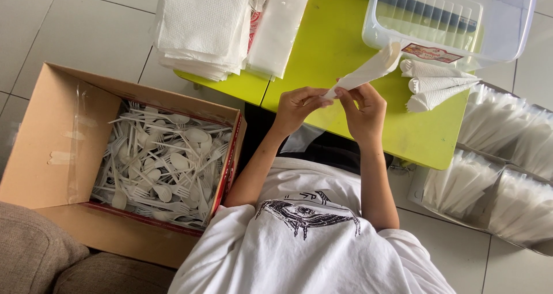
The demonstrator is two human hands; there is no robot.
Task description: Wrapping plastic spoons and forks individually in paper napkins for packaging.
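Head view: looks down on two bare hands at work over a lime-green bench [340,46].
Held item: rolled napkin bundle [368,70], white, with what looks like a pale utensil tip at its far end.
Position of item: above the bench, in front of the person's chest, just short of the clear plastic bin [521,29].
Long axis: runs from the lower end at the hands up and to the right, towards the bin.
Direction from fingers: the bundle extends away from both hands; only its near end lies between them.
Left hand [296,105]: fingers closed in a pinch on the near end of the bundle, thumb on top.
Right hand [364,106]: fingers curled shut on the same end, just beside the left hand; it looks to support the length of the roll.
Nearer hand: both touch the bundle; the right hand sits closer to its middle.
Finished rolls [435,85]: three white rolls lie side by side on the bench, to the right of the hands, near the bin.
Napkin stack [201,29]: flat white napkins piled at the far left edge of the bench, well apart from the hands.
Cardboard box [43,150]: on the floor to the left, holding loose white plastic cutlery [164,161].
Wrapped packs [507,173]: on the floor to the right.
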